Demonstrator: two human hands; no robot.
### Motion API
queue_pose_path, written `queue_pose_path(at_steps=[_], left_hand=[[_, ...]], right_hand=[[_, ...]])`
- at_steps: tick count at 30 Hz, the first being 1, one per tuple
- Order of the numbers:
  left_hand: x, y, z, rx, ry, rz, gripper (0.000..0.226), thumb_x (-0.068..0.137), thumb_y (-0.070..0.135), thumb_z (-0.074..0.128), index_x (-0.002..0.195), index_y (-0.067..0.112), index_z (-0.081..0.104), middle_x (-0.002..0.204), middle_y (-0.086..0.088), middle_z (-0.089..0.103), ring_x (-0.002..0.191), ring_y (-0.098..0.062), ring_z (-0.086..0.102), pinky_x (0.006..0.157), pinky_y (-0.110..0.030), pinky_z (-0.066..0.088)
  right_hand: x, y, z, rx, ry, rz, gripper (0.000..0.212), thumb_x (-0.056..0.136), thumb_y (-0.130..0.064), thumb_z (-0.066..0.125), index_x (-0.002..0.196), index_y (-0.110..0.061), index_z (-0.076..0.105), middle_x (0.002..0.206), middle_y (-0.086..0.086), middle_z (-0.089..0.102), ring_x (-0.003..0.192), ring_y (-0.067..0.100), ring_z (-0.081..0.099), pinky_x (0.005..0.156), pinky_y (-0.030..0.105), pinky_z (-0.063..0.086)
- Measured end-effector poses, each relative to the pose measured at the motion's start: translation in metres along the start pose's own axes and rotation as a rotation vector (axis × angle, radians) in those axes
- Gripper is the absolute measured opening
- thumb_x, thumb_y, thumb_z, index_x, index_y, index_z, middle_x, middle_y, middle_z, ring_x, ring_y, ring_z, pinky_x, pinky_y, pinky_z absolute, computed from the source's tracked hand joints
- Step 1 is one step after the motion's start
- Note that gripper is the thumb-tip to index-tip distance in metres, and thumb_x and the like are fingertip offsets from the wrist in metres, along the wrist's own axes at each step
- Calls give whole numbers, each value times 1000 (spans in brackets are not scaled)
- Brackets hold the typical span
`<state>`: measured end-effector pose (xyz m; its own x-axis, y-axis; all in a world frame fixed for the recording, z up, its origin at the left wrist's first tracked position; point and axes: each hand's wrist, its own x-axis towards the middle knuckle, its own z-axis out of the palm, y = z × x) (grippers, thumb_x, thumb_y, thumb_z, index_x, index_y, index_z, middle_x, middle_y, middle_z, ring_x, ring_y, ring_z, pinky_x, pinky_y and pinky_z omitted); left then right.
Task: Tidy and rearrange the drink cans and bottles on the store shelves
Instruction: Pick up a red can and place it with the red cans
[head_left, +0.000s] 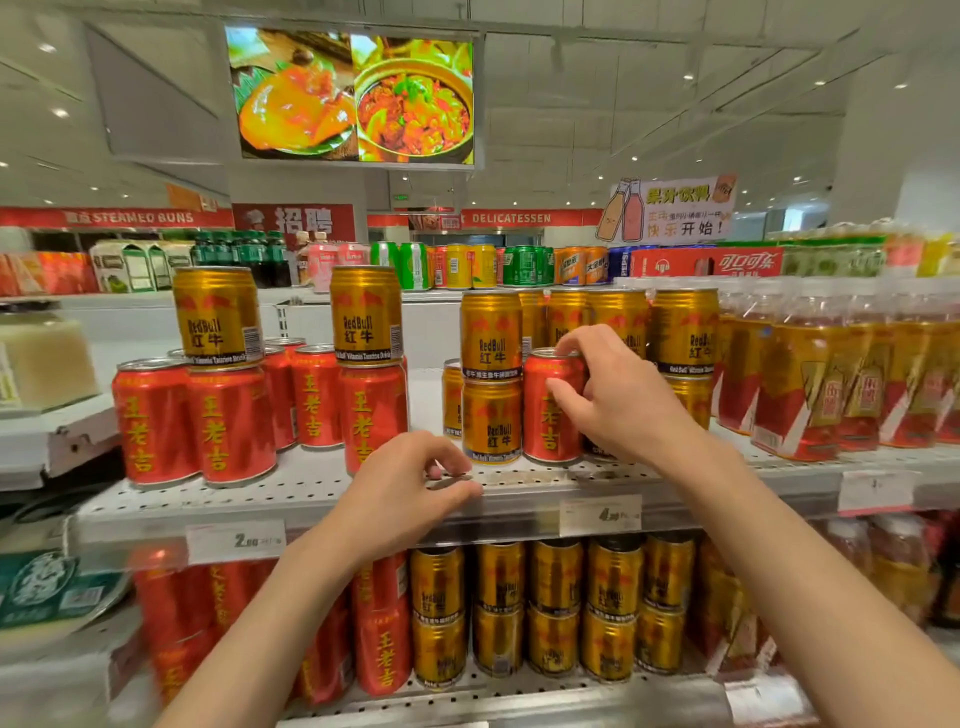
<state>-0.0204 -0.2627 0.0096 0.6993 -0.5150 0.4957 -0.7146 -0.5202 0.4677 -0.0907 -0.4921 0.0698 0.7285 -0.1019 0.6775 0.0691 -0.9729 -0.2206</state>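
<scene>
Ok so going from the left end of the perforated white shelf (311, 493): there's a bunch of red cans (228, 423) near the front edge, with two gold Red Bull cans (217, 317) stacked on top of them. My left hand (400, 493) sits at the front edge around the middle, fingers loosely curled, gripping nothing. Just past it there's a gold two-high stack (491, 376), and right beside that stands the lone red can (551, 408), upright on the shelf, which my right hand (618, 395) has wrapped with thumb and fingers. More gold cans crowd in behind it. Toward the right end it's bottled tea (810, 384) in shrink-wrapped packs. Price tags (600, 514) hang off the front lip, and the lower shelf (493, 696) holds more red and gold cans. Behind everything is another aisle of drinks and a food screen (356, 96) hanging from the ceiling.
</scene>
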Motion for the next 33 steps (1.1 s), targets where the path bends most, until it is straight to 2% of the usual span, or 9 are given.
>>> queue_pose_path(at_steps=[3, 6, 11, 14, 18, 21, 25, 30, 33], left_hand=[[-2, -1, 3, -12, 20, -1, 20, 86, 42, 77, 100, 28, 74, 101, 17, 69, 95, 0, 62, 90, -33, 55], [-1, 2, 5, -16, 32, 2, 29, 87, 46, 75, 110, 31, 71, 103, 18, 69, 94, 0, 63, 87, -32, 57], [2, 19, 13, -22, 23, 30, 49, 89, 52, 70, 133, 36, 57, 113, 18, 64, 96, -2, 62, 86, -30, 57], [6, 28, 20, -71, 18, 53, 60, 86, 57, 71, 139, 38, 49, 115, 16, 59, 96, -2, 61, 87, -33, 58], [11, 42, 30, -194, -43, 88, 65, 84, 57, 74, 139, 40, 44, 120, 14, 57, 97, -3, 63, 87, -27, 58], [11, 49, 33, -283, -62, 73, 66, 84, 52, 76, 140, 42, 44, 127, 15, 58, 103, -2, 65, 87, -23, 57], [7, 51, 28, -364, -36, 46, 65, 83, 48, 79, 140, 43, 48, 131, 17, 58, 101, -3, 67, 81, -21, 57], [-10, 40, 16, -429, 55, -5, 63, 80, 39, 85, 135, 43, 55, 126, 16, 61, 93, -4, 68, 69, -19, 56], [-23, 25, 2, -442, 89, -31, 62, 79, 37, 86, 134, 42, 57, 121, 11, 63, 91, -7, 68, 71, -18, 56]], right_hand=[[0, -2, -2, 2, 10, 28, 34, 94, -53, 59, 108, -25, 46, 111, -4, 54, 81, 14, 58, 67, 28, 53], [-3, -6, -6, -46, 6, 40, 43, 88, -64, 58, 93, -25, 43, 95, -8, 57, 79, 14, 58, 60, 25, 45], [-14, -2, -11, 40, 100, 79, 41, 88, -60, 63, 76, -27, 40, 89, -10, 61, 75, 9, 56, 55, 23, 41], [-24, 8, -14, 302, 120, 230, 40, 89, -56, 64, 77, -24, 43, 92, -11, 62, 75, 12, 61, 54, 23, 45], [-34, 12, -22, 626, 90, 319, 40, 91, -47, 66, 78, -15, 46, 98, 3, 67, 64, 15, 66, 49, 22, 52], [-41, 15, -25, 715, 80, 341, 42, 91, -45, 68, 81, -8, 50, 88, 9, 68, 52, 14, 65, 50, 26, 54], [-42, 19, -24, 821, 78, 344, 53, 92, -44, 66, 93, 7, 52, 76, 7, 66, 50, 19, 65, 47, 26, 51], [-41, 5, -9, 922, 54, 315, 53, 92, -46, 66, 96, 6, 54, 71, 6, 67, 50, 20, 63, 47, 27, 51], [-43, -16, 1, 940, 34, 294, 53, 92, -48, 64, 97, 4, 55, 78, 7, 69, 52, 20, 64, 49, 28, 52]])
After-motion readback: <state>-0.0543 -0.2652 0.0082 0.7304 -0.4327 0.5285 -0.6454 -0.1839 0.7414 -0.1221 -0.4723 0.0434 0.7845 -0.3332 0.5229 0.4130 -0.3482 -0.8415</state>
